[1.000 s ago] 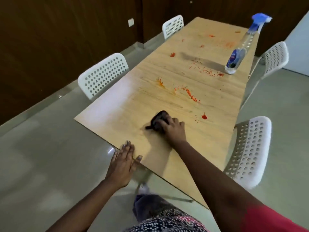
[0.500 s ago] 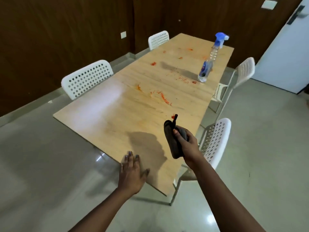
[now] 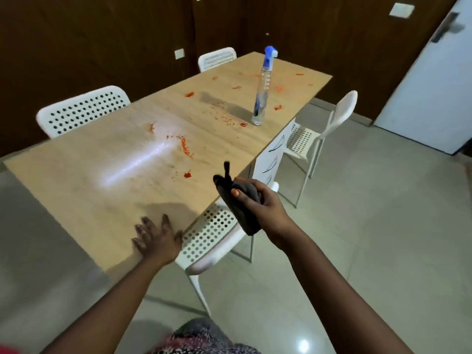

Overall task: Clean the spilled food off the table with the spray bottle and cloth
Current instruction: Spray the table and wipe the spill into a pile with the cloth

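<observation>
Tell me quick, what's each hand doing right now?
Left hand: open, fingers spread flat on the light wooden table.
Right hand: gripping the dark bunched cloth, lifted off the table.

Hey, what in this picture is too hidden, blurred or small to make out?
Head view only:
- Spray bottle label: too small to read.
- Left hand fingertips: motion-blurred.
- Cloth wiping side: faces away, partly covered by the right hand.
- Table near-left corner: cut off by the frame edge.
- Under the table: hidden by its top.

Four white perforated chairs (image 3: 84,111) ring the wood, a white door (image 3: 431,93) beyond.
</observation>
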